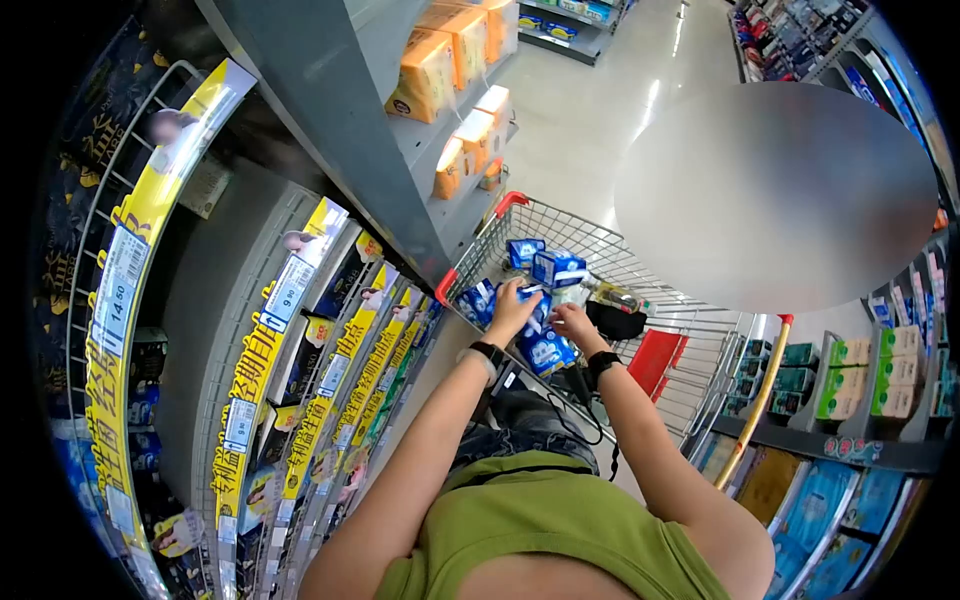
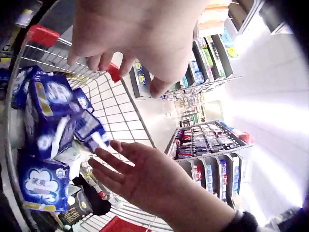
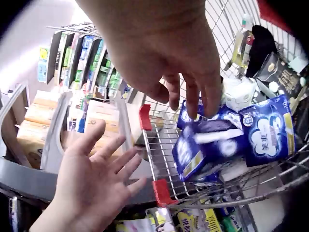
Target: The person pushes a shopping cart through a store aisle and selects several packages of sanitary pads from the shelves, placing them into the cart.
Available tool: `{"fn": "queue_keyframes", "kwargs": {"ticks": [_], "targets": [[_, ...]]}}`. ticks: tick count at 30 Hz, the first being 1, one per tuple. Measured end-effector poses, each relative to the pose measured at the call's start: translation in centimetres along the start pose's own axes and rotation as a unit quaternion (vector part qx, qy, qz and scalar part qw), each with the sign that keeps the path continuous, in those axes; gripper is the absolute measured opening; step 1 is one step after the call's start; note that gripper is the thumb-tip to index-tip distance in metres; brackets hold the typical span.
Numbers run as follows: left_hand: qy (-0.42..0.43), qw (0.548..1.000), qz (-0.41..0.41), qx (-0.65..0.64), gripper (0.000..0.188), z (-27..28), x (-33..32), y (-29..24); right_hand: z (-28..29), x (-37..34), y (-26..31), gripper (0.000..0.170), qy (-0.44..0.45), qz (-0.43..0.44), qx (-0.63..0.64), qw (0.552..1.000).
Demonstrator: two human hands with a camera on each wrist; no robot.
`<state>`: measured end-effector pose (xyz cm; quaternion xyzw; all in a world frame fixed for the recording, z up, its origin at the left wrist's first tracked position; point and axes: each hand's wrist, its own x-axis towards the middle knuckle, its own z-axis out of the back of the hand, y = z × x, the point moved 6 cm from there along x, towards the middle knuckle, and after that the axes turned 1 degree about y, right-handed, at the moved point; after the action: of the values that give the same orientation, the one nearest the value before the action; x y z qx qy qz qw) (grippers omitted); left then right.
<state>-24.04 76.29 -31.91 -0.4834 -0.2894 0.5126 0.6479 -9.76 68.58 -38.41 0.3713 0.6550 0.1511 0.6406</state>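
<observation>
Blue packs (image 1: 547,350) lie in a wire shopping cart (image 1: 700,330). Above them are my left hand (image 1: 511,310) and my right hand (image 1: 577,328), a small distance apart. In the left wrist view my left hand (image 2: 135,38) has its fingers spread, and my right hand (image 2: 140,174) is palm up beside the packs (image 2: 43,183), fingers extended. From the right wrist my left hand (image 3: 96,183) shows its open palm outside the cart's red corner, while my right hand (image 3: 169,53) hangs fingers down over a blue pack (image 3: 212,150). Neither hand visibly grips anything.
A black cloth item (image 1: 615,320) and a bottle (image 3: 240,48) are also in the cart. Shelves with yellow price strips (image 1: 240,400) stand at the left, and orange packs (image 1: 425,75) fill a shelf ahead. An aisle floor (image 1: 570,120) runs beyond the cart.
</observation>
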Motion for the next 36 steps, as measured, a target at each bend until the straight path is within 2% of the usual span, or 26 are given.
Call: {"fn": "queue_keyframes", "kwargs": {"ticks": [1,2,5,7,8,9,11,14,15,17,18,20,21,22,23,25,26,27,29,31,33,36], "targets": [[0.013,1.0,0.009,0.012,0.055,0.7,-0.3,0.0,-0.1,0.9,-0.5,0.017,-0.015,0.012,-0.01,1.0],[0.015,0.998,0.056,0.029,0.054,1.6,-1.1,0.5,-0.4,1.7,-1.1,0.017,-0.013,0.026,-0.002,1.0],[-0.007,0.999,0.038,0.001,0.046,4.9,-3.4,2.3,-1.3,2.6,-2.9,0.017,0.03,0.049,0.002,0.998],[-0.005,0.999,0.047,-0.018,0.041,7.0,-5.6,4.5,-2.6,2.5,-3.1,0.018,0.176,0.031,0.04,0.983],[-0.035,0.999,-0.001,-0.001,0.038,8.3,-6.9,5.2,-2.4,2.1,-2.8,0.018,0.106,0.013,-0.001,0.994],[-0.038,0.999,0.013,-0.034,0.035,9.4,-8.4,6.3,-3.1,0.1,-1.4,0.017,0.041,-0.002,-0.046,0.998],[-0.059,0.995,0.075,-0.026,0.033,12.6,-11.9,6.1,-5.0,0.3,0.2,0.019,0.064,0.032,-0.032,0.997],[-0.088,0.985,0.114,-0.092,0.03,16.8,-16.6,8.5,-10.5,-0.8,2.8,0.021,0.178,0.047,-0.104,0.977],[-0.132,0.979,0.121,-0.095,0.03,19.1,-18.4,8.5,-13.1,-1.6,3.4,0.021,0.229,0.056,-0.134,0.963],[-0.194,0.962,0.15,-0.118,0.028,23.0,-22.5,8.1,-18.5,-3.7,3.5,0.02,0.335,0.01,-0.162,0.928],[-0.256,0.955,0.105,-0.11,0.027,24.7,-24.7,9.3,-21.4,-6.4,3.9,0.023,0.363,0.012,-0.181,0.914],[-0.339,0.928,0.109,-0.108,0.026,28.3,-29.6,9.1,-26.4,-8.1,2.4,0.022,0.441,-0.014,-0.257,0.86],[-0.392,0.908,0.111,-0.102,0.026,30.0,-32.3,8.9,-29.2,-11.0,2.0,0.022,0.478,-0.012,-0.289,0.83],[-0.44,0.886,0.089,-0.119,0.025,31.2,-34.9,9.9,-31.8,-13.4,1.8,0.019,0.476,0.005,-0.372,0.797],[-0.485,0.862,0.064,-0.134,0.025,32.2,-37.6,10.8,-34.3,-15.7,1.1,0.028,0.541,0.008,-0.379,0.751],[-0.545,0.811,0.078,-0.198,0.024,33.5,-42.7,10.1,-38.6,-18.9,0.1,0.024,0.611,0.045,-0.427,0.665],[-0.568,0.801,0.073,-0.177,0.024,34.0,-45.1,9.9,-40.6,-20.7,0.0,0.02,0.638,0.069,-0.43,0.635],[-0.589,0.79,0.069,-0.155,0.023,34.4,-47.3,9.9,-42.4,-22.5,-0.2,0.02,0.641,0.072,-0.443,0.623],[-0.615,0.769,0.078,-0.154,0.022,34.8,-51.3,9.8,-46.1,-26.9,0.3,0.018,0.657,0.161,-0.442,0.59],[-0.633,0.751,0.093,-0.162,0.022,34.4,-54.5,9.2,-49.2,-29.5,-0.4,0.015,0.653,0.156,-0.457,0.584],[-0.651,0.74,0.134,-0.101,0.021,34.6,-57.0,8.2,-52.1,-31.8,-0.6,0.014,0.673,0.209,-0.42,0.572],[-0.677,0.723,0.117,-0.081,0.021,34.4,-59.2,8.4,-55.0,-34.3,-0.9,0.015,0.663,0.219,-0.424,0.577]]}}
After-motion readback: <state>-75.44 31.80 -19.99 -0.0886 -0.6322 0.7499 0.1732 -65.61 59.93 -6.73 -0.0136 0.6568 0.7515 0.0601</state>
